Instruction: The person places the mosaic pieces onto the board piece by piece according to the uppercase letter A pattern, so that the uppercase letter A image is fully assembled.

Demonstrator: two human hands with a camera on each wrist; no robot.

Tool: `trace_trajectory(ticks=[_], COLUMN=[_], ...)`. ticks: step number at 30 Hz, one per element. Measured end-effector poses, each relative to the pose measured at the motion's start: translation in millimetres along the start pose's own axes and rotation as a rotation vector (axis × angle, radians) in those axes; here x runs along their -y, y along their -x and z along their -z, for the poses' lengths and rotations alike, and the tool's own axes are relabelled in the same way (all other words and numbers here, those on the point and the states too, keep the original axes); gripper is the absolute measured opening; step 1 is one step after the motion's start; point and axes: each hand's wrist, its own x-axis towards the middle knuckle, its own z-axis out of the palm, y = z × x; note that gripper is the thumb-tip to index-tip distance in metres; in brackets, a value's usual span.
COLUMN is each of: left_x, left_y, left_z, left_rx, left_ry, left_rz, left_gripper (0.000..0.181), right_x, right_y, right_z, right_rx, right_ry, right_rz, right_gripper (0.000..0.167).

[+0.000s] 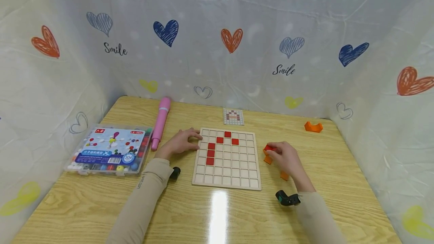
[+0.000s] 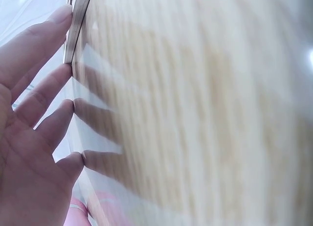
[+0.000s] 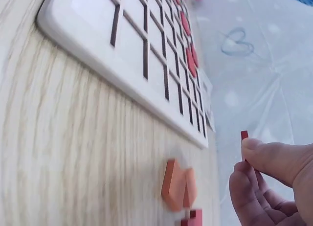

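A light wooden grid board (image 1: 234, 166) lies on the table, with several red square tiles (image 1: 210, 156) in its cells. My left hand (image 1: 181, 141) is at the board's left edge; in the left wrist view its fingers are spread, with the thumb touching the board's side and the other fingertips on the table. To the right of the board, my right hand (image 1: 286, 157) pinches a thin red tile (image 3: 244, 135) between thumb and fingers, above the table. Orange tiles (image 1: 267, 159) lie beside and under this hand. A red piece (image 3: 195, 217) shows near them in the right wrist view.
Behind the board lies a small pattern card (image 1: 233, 116). A pink tube (image 1: 161, 123) and a plastic case (image 1: 110, 150) of coloured balls are on the left. An orange curved piece (image 1: 313, 127) sits at the back right. Printed curtains surround the table.
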Motion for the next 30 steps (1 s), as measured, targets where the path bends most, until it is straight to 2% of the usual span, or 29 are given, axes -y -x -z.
trace_trajectory(ticks=[9, 17, 23, 30], left_x=[-1.0, -0.8, -1.0, -1.1], left_y=[-0.4, -1.1, -0.8, -0.9], left_z=[-0.2, 0.4, 0.8, 0.6], left_rx=[0.001, -0.002, 0.000, -0.001], left_ry=[0.001, 0.005, 0.003, -0.003], left_rz=[0.005, 0.006, -0.002, 0.002], left_gripper=[0.036, 0.036, 0.036, 0.036], right_x=[16.4, 28.0, 26.1, 31.1], right_y=[-23.8, -35.2, -38.3, -40.0], right_z=[-10.3, -23.7, -38.0, -43.9], right_rx=[0.111, 0.224, 0.238, 0.239], right_ry=[-0.067, -0.049, 0.007, 0.043], right_rz=[0.033, 0.088, 0.160, 0.164], right_gripper=[0.032, 0.031, 0.028, 0.026])
